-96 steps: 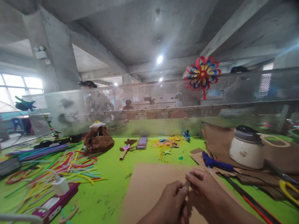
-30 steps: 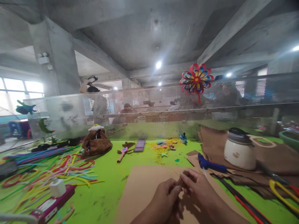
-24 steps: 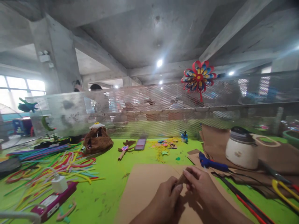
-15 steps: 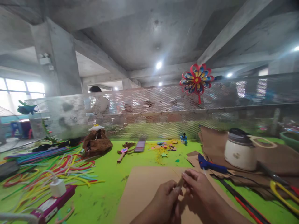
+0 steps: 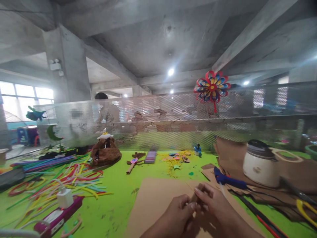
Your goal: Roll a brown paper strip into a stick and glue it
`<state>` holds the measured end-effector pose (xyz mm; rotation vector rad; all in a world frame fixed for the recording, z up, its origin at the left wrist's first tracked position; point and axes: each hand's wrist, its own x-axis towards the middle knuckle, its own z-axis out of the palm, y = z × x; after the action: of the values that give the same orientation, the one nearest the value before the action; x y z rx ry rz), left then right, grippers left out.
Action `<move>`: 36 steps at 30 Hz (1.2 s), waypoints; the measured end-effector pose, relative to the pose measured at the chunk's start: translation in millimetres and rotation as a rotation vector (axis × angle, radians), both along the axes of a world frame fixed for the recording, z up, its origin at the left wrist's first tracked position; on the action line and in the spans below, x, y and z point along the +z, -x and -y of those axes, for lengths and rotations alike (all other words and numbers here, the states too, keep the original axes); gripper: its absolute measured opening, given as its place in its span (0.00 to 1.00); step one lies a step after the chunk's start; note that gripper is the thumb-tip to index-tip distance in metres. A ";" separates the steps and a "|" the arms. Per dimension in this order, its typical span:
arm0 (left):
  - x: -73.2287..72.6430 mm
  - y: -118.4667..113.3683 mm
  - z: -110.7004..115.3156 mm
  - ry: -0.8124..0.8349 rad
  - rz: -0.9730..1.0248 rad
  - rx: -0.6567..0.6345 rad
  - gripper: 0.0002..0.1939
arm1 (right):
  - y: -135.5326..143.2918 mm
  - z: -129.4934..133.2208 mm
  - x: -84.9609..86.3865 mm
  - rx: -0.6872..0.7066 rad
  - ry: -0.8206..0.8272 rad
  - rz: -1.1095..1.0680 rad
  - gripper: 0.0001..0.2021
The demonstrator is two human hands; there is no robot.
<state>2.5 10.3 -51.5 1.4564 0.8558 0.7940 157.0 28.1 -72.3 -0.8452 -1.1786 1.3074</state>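
Note:
Both my hands meet above a sheet of brown cardboard [image 5: 151, 198] on the green table. My left hand [image 5: 179, 211] is closed, thumb and fingers pinching a small rolled piece of brown paper [image 5: 194, 197]. On the same piece, the fingers of my right hand [image 5: 210, 201] are pressed from the other side. Much of the piece is hidden by the fingers. Right of the hands lies a blue glue gun [image 5: 229, 180] with its cord trailing over brown paper sheets [image 5: 228, 155].
A cream jug [image 5: 260, 165] and yellow-handled scissors [image 5: 305, 211] are on the right. To the left lie colourful pipe cleaners [image 5: 71, 178], a purple power strip [image 5: 59, 215] and a brown crumpled bag-like object [image 5: 105, 153]. A perforated screen [image 5: 153, 132] stands behind.
The view has shifted a little, so everything sits slightly further right. My hands stay together on the brown paper piece, with the fingers only slightly moved.

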 end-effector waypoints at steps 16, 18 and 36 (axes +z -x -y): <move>15.5 -2.1 22.5 0.445 0.410 -0.037 0.15 | -2.6 26.7 34.0 -0.224 -0.100 0.287 0.15; 20.6 -0.3 19.7 0.520 0.367 0.012 0.22 | -4.3 28.6 38.9 -0.216 -0.092 0.287 0.14; 23.3 2.0 6.5 0.389 0.198 -0.043 0.11 | -25.7 28.6 56.8 -0.013 0.038 0.333 0.20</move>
<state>0.5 3.8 -28.2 1.0320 0.7747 0.6811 182.7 -0.5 -15.5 -1.1281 -1.4064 1.2107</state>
